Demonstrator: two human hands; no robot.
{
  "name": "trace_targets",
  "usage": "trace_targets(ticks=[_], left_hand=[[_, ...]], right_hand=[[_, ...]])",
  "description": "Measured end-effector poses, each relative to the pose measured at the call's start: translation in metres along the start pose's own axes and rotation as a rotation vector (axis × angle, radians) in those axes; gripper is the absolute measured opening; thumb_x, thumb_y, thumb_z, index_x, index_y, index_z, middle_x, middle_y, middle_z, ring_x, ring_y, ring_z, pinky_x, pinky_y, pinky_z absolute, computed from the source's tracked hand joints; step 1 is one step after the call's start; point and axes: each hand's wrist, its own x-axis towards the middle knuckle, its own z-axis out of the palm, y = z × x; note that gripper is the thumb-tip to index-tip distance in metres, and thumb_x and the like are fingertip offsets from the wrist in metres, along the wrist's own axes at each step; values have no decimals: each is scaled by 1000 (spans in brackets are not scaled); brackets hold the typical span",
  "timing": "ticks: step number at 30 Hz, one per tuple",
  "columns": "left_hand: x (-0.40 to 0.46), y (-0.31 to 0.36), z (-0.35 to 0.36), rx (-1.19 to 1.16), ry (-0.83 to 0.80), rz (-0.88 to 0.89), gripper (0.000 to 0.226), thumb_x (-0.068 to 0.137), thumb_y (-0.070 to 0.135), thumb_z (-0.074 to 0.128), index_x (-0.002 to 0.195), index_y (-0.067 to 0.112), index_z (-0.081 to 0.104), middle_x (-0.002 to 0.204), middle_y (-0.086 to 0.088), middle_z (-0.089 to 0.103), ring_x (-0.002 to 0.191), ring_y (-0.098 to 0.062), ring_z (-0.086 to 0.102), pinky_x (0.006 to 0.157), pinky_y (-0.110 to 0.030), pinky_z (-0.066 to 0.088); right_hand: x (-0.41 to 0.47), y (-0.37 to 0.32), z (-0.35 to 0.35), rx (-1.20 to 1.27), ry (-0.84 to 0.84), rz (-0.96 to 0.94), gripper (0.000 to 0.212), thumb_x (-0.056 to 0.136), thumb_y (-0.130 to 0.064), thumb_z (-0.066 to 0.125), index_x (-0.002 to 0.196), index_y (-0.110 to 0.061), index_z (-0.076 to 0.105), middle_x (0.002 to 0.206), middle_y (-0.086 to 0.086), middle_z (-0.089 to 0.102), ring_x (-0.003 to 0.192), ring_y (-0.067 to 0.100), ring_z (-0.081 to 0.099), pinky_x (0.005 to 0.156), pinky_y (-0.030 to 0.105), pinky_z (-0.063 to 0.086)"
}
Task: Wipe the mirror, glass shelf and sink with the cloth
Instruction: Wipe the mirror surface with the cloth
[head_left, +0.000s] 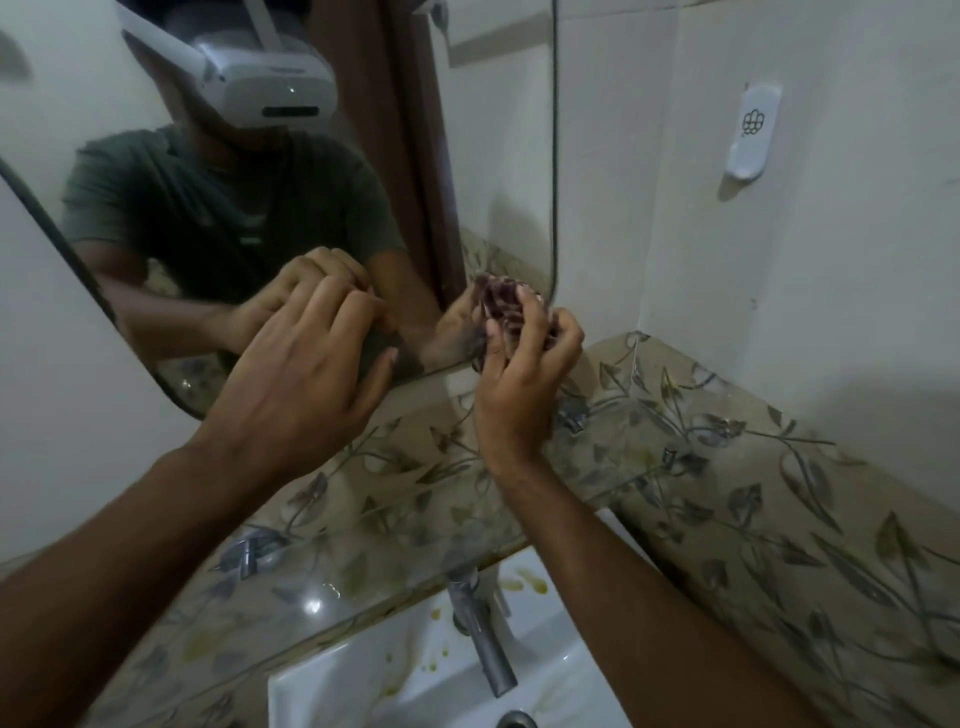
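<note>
The mirror (291, 171) is filling the upper left of the frame, its rounded lower edge sitting just above the glass shelf (363, 551), and it is reflecting a person in a green shirt wearing a white headset. The glass shelf is running diagonally across the middle of the frame over leaf-patterned tiles. The white sink (415, 686) is lying at the bottom center, carrying yellowish stains, with a metal tap (480, 639) rising over it. The left hand (306, 374) is reaching toward the mirror's lower edge with fingers loosely bent, holding nothing. The right hand (519, 384) is gripping the bunched dark reddish cloth (501, 306) in curled fingers, just beside the mirror's lower right corner. A small white holder (750, 137) is hanging on the wall at upper right.
</note>
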Motion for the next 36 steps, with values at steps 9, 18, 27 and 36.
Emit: trace_targets(ticks=[9, 18, 27, 36], left_hand=[[3, -4, -3, 28, 37, 4, 40, 93, 47, 41, 113, 16, 56, 108, -4, 50, 97, -15, 43, 81, -32, 39], [-4, -26, -33, 101, 173, -111, 27, 93, 35, 49, 111, 17, 57, 109, -2, 51, 93, -11, 41, 78, -28, 35], [-13, -56, -88, 69, 381, -303, 27, 88, 20, 61, 112, 19, 49, 103, 4, 47, 86, -9, 38, 72, -16, 33], [-8, -70, -110, 74, 465, -364, 29, 88, 19, 65, 112, 20, 49, 102, 12, 39, 87, -5, 37, 71, -12, 32]], right_hand=[[-29, -14, 0, -46, -180, -316, 39, 104, -33, 48, 140, -21, 55, 141, 8, 40, 122, 20, 47, 99, 27, 50], [7, -78, 7, 40, -192, -545, 42, 101, -21, 55, 143, -21, 50, 140, 16, 48, 120, 29, 52, 95, 39, 52], [64, -155, 23, 94, -36, -512, 41, 98, -21, 55, 138, -22, 58, 134, 15, 51, 110, 29, 48, 90, 42, 51], [89, -191, 32, 2, -82, -855, 38, 96, -20, 58, 134, -22, 61, 133, 16, 53, 109, 30, 50, 85, 43, 50]])
